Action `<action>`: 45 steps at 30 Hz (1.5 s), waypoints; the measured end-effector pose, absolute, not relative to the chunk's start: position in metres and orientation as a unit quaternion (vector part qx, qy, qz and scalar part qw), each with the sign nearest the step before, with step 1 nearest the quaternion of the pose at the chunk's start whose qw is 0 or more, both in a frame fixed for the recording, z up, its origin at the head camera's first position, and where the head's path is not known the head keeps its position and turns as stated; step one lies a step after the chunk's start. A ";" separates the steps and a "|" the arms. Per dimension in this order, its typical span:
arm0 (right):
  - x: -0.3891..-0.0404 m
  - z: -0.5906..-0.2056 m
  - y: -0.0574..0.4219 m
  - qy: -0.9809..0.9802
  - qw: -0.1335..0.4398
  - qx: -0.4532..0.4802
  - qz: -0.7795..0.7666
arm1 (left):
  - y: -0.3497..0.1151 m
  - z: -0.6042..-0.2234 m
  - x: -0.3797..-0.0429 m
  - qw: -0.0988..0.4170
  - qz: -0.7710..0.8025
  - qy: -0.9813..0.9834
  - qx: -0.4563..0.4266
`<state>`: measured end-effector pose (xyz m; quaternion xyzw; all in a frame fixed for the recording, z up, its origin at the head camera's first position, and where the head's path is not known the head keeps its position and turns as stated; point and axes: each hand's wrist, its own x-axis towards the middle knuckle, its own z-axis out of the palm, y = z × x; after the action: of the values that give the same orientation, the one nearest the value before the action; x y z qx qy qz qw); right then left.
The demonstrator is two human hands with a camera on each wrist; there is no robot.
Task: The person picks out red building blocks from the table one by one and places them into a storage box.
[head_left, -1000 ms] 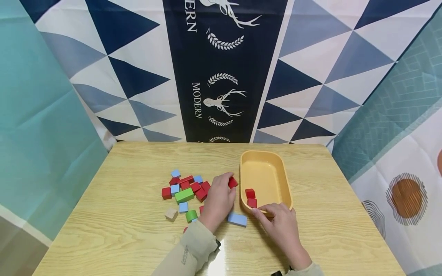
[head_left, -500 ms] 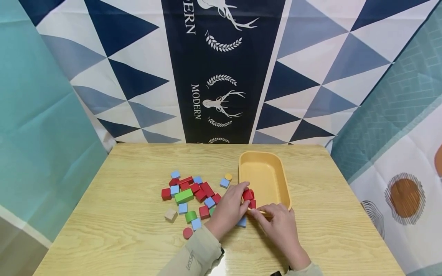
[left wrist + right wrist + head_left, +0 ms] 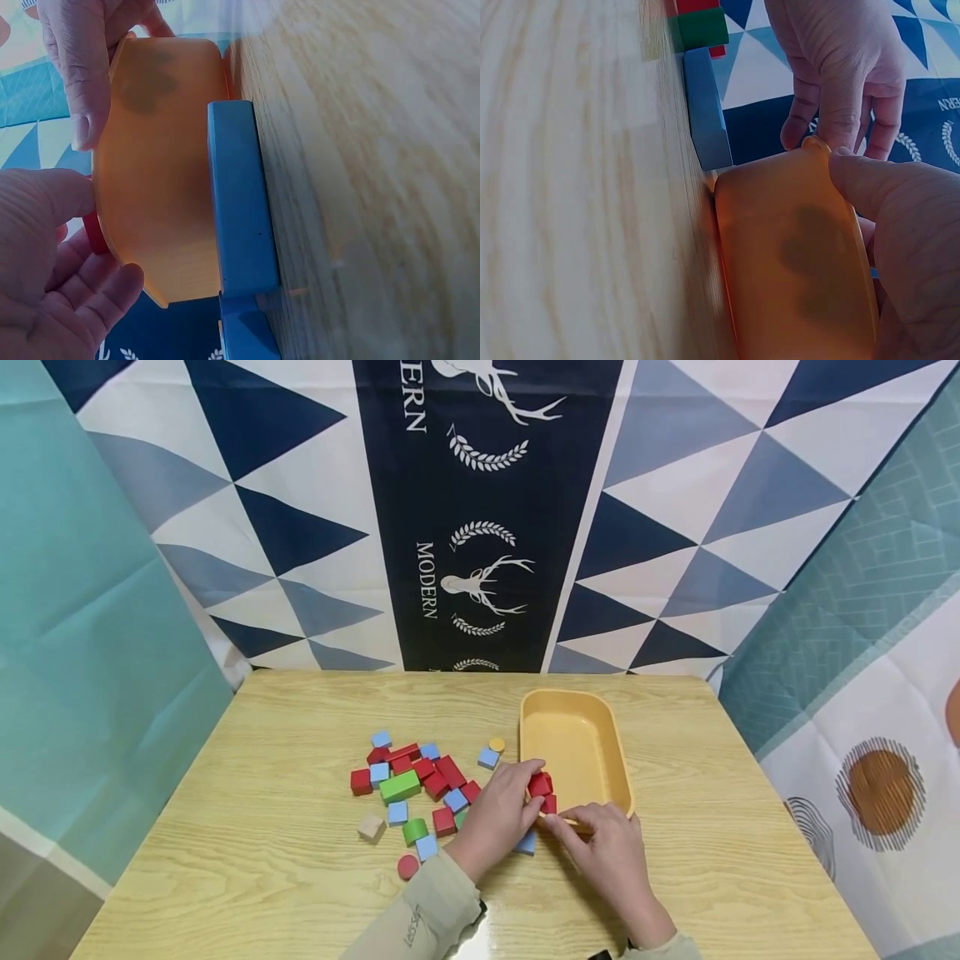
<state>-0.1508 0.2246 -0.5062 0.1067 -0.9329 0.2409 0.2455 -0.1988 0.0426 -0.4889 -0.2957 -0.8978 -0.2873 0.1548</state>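
The red block [image 3: 539, 784] sits at the near left corner of the yellow-orange tray [image 3: 579, 747], just inside the wall, between the thumb and fingers of the person's left grip [image 3: 497, 810], which pinches it. A second red block [image 3: 550, 804] lies in the same corner, partly hidden by the fingers. The right grip [image 3: 609, 847] clasps the tray's near rim, the two thumbs close to each other there; from the left wrist I can see the tray standing upright on the tabletop [image 3: 247, 860].

Just outside that corner, partly under the left grip, lies a long blue block [image 3: 527, 843]. Left of the tray, near its wall, are a small blue block [image 3: 488, 758] and a yellow round piece [image 3: 497, 744]. Farther left spreads a loose cluster of red and blue blocks around a long green block [image 3: 401, 787]. On its nearer side lie a curved green block [image 3: 415, 832], a pale wooden block [image 3: 371, 828] and a red disc [image 3: 408, 867], this last beside the pale sleeve [image 3: 420, 914]. Behind the tabletop hangs a cloth [image 3: 480, 485] of navy, grey-blue and white triangles, with deer heads down its dark middle band.
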 end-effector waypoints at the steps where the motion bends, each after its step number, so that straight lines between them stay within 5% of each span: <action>1: -0.151 -0.506 0.225 -0.933 0.246 0.108 0.241 | 0.043 -0.489 -0.199 0.156 -0.287 -0.898 -0.296; 45: -0.151 -0.504 0.223 -0.932 0.247 0.108 0.242 | 0.037 -0.492 -0.197 0.155 -0.226 -0.911 -0.307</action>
<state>-0.1511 0.2232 -0.5044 0.1076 -0.9322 0.2417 0.2469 -0.1970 0.0368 -0.4925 -0.3073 -0.9112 -0.2263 0.1553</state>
